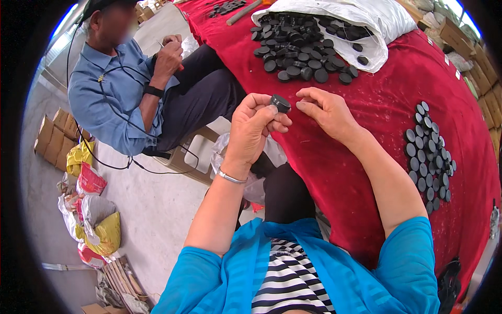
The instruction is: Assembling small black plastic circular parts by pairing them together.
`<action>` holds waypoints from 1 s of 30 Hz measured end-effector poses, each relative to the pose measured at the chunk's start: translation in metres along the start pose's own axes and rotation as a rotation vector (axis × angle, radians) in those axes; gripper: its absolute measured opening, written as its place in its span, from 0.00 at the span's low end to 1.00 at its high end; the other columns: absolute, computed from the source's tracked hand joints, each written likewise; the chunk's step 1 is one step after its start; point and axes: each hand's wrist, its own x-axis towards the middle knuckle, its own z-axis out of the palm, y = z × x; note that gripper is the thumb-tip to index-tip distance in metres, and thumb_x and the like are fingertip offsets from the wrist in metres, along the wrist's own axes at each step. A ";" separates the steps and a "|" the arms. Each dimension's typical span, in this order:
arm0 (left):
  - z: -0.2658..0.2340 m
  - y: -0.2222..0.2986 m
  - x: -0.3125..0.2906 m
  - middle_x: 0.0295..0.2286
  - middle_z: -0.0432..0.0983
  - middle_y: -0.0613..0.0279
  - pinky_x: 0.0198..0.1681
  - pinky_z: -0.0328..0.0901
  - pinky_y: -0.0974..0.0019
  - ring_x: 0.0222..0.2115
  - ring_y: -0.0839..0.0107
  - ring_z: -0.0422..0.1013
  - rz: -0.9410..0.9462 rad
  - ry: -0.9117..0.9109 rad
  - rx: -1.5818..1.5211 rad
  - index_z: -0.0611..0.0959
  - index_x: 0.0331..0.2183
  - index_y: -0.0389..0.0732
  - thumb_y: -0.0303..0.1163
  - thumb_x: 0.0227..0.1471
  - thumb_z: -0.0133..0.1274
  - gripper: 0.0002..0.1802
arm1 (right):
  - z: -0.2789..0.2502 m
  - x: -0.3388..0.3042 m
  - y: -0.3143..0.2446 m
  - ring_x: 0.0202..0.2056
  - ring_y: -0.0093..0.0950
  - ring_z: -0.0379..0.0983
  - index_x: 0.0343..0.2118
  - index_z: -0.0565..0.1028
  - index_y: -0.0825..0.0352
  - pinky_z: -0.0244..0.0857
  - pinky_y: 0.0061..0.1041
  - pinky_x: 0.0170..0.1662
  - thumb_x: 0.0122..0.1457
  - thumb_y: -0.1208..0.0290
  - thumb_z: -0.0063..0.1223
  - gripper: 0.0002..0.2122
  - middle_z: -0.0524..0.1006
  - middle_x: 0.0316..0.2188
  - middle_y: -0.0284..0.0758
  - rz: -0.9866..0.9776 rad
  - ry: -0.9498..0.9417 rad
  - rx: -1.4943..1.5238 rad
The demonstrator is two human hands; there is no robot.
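Note:
Between the thumb and fingers of my left hand (256,118) is a round black cap (280,103), held tilted above the edge of the red cloth. My right hand (329,112) is just to its right, apart from the cap, with thumb and forefinger pinched together. Whatever those fingertips hold, if anything, is too small to make out. Beyond my hands, a heap of black caps (298,49) spills out of a white woven sack (389,23). On the right, more caps (429,152) lie spread in a loose patch, many with a greyish face up.
The red cloth (361,209) covers the table. At the left a person in a blue shirt (107,89) sits working with both hands near a beige stool (191,157). Bags (102,230) and cardboard boxes (55,136) stand on the floor. A rod (243,13) lies at the far edge.

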 end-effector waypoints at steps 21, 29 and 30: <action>-0.066 0.004 -0.050 0.31 0.75 0.53 0.30 0.73 0.69 0.28 0.68 0.76 -0.065 0.181 0.311 0.71 0.39 0.33 0.26 0.54 0.49 0.10 | 0.004 0.003 0.019 0.37 0.29 0.75 0.41 0.74 0.70 0.66 0.25 0.41 0.56 0.70 0.54 0.12 0.77 0.34 0.40 -0.051 -0.005 -0.114; -0.110 -0.012 -0.073 0.35 0.76 0.51 0.30 0.73 0.65 0.31 0.67 0.76 -0.401 0.383 0.934 0.70 0.47 0.27 0.28 0.51 0.54 0.23 | 0.002 0.011 0.023 0.41 0.37 0.74 0.40 0.75 0.69 0.66 0.30 0.45 0.55 0.70 0.53 0.11 0.76 0.38 0.42 -0.199 0.005 -0.233; -0.113 -0.016 -0.072 0.33 0.77 0.51 0.30 0.73 0.66 0.29 0.68 0.76 -0.334 0.334 1.097 0.72 0.46 0.28 0.28 0.50 0.55 0.22 | 0.000 0.010 0.025 0.42 0.38 0.73 0.39 0.75 0.69 0.66 0.31 0.45 0.55 0.69 0.53 0.11 0.76 0.38 0.43 -0.215 0.006 -0.243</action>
